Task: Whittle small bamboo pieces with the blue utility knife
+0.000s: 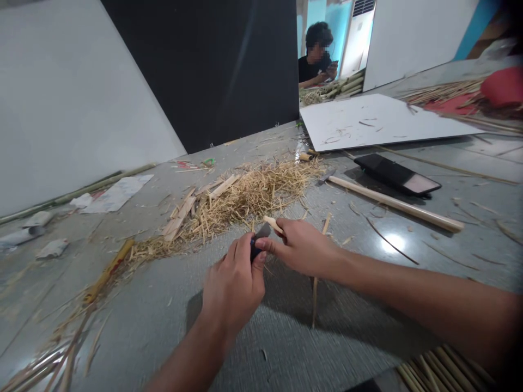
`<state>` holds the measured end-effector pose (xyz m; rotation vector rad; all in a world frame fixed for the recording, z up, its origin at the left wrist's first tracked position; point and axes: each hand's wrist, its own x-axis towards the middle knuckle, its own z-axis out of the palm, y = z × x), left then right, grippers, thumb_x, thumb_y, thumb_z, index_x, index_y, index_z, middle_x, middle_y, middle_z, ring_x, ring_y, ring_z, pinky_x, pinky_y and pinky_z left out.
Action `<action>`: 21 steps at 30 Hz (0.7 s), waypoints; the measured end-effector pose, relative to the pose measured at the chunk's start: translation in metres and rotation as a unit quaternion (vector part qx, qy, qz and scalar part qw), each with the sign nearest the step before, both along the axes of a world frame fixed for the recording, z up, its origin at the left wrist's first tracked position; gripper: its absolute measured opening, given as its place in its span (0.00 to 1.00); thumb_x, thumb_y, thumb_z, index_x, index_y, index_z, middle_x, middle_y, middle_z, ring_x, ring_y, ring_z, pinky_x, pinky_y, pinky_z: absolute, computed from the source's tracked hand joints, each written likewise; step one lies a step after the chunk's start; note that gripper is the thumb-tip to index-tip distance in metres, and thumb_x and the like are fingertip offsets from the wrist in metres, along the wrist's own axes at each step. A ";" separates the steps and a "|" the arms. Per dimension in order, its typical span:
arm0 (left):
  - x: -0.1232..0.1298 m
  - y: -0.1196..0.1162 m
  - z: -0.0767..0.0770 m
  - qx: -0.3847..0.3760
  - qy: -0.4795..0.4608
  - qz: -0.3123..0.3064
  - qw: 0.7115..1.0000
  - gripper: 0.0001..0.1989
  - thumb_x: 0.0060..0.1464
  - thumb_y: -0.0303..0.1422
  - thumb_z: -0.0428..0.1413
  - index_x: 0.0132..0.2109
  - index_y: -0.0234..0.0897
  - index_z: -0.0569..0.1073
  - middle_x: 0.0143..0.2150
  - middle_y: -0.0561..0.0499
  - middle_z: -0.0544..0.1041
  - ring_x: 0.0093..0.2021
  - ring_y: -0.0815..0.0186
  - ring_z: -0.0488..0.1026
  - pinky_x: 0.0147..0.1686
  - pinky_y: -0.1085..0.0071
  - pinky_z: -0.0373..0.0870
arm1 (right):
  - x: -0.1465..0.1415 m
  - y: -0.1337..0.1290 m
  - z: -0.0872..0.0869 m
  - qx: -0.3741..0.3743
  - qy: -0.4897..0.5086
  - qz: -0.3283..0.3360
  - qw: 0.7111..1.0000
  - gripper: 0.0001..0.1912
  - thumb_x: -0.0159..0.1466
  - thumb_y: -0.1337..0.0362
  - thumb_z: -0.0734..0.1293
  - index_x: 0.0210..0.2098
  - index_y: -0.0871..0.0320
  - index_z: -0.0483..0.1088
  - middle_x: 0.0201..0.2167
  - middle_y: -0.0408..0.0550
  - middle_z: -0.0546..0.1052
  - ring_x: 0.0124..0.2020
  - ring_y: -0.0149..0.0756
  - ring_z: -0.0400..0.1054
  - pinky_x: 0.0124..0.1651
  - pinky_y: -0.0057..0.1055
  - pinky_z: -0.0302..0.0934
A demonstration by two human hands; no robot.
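My left hand point(235, 275) is wrapped round the dark handle of a knife point(262, 232) whose short grey blade points up and right. Close beside it, my right hand point(304, 246) grips a pale wooden piece point(271, 222), its end sticking out near the blade. The right thumb reaches toward the knife; whether it touches the blade or handle is hard to tell. A thin strip point(314, 302) hangs or lies below the right hand. Just beyond both hands lies a heap of straw-coloured shavings point(253, 193).
A long-handled tool point(394, 204) and a black case point(392, 171) lie at the right. Behind stand a black panel point(212, 65) and a white board point(73, 98). A yellow stick point(108, 272) is at the left, bamboo strips point(441, 370) at bottom right. A person point(316, 57) holds a phone.
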<state>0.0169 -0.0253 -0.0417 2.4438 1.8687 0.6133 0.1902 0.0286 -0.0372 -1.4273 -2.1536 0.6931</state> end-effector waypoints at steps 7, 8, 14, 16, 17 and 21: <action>-0.014 0.006 -0.004 -0.028 -0.046 -0.102 0.993 0.19 0.66 0.38 0.43 0.58 0.34 0.62 0.53 0.38 0.75 0.49 0.53 0.76 0.44 0.55 0.74 | 0.003 0.002 0.000 0.010 -0.005 0.047 0.999 0.23 0.62 0.40 0.62 0.29 0.55 0.61 0.22 0.43 0.67 0.22 0.31 0.55 0.25 0.32 0.41; -0.016 0.006 -0.004 -0.031 -0.054 -0.116 0.991 0.19 0.66 0.38 0.43 0.58 0.34 0.63 0.53 0.38 0.76 0.49 0.53 0.76 0.44 0.55 0.74 | 0.004 0.001 0.001 0.014 -0.004 0.056 0.998 0.23 0.62 0.41 0.62 0.29 0.55 0.61 0.22 0.43 0.67 0.22 0.30 0.55 0.25 0.32 0.41; -0.018 0.004 0.002 -0.057 -0.095 -0.160 0.981 0.15 0.66 0.37 0.44 0.54 0.36 0.65 0.51 0.42 0.76 0.46 0.58 0.76 0.43 0.60 0.72 | 0.003 -0.005 0.004 0.008 -0.005 0.072 0.997 0.22 0.62 0.42 0.62 0.30 0.55 0.59 0.22 0.43 0.67 0.22 0.30 0.56 0.25 0.31 0.41; -0.018 0.004 0.004 -0.072 -0.098 -0.160 0.979 0.14 0.66 0.37 0.44 0.52 0.37 0.67 0.49 0.43 0.77 0.45 0.58 0.76 0.42 0.61 0.72 | 0.003 -0.006 0.004 0.007 -0.007 0.072 0.997 0.22 0.62 0.42 0.62 0.30 0.55 0.59 0.22 0.43 0.67 0.22 0.30 0.56 0.26 0.31 0.42; -0.018 0.004 0.005 -0.078 -0.098 -0.158 0.980 0.14 0.66 0.38 0.44 0.52 0.37 0.67 0.48 0.43 0.77 0.45 0.58 0.76 0.42 0.61 0.72 | 0.003 -0.006 0.003 0.007 -0.010 0.072 0.997 0.22 0.62 0.41 0.62 0.31 0.55 0.60 0.22 0.43 0.67 0.22 0.30 0.56 0.26 0.31 0.42; -0.017 0.004 0.005 -0.083 -0.080 -0.127 0.985 0.15 0.66 0.39 0.43 0.51 0.37 0.67 0.49 0.41 0.77 0.46 0.56 0.75 0.44 0.59 0.71 | 0.002 -0.005 0.002 0.010 -0.041 0.056 0.998 0.24 0.64 0.41 0.60 0.33 0.57 0.63 0.22 0.45 0.68 0.22 0.32 0.56 0.26 0.32 0.41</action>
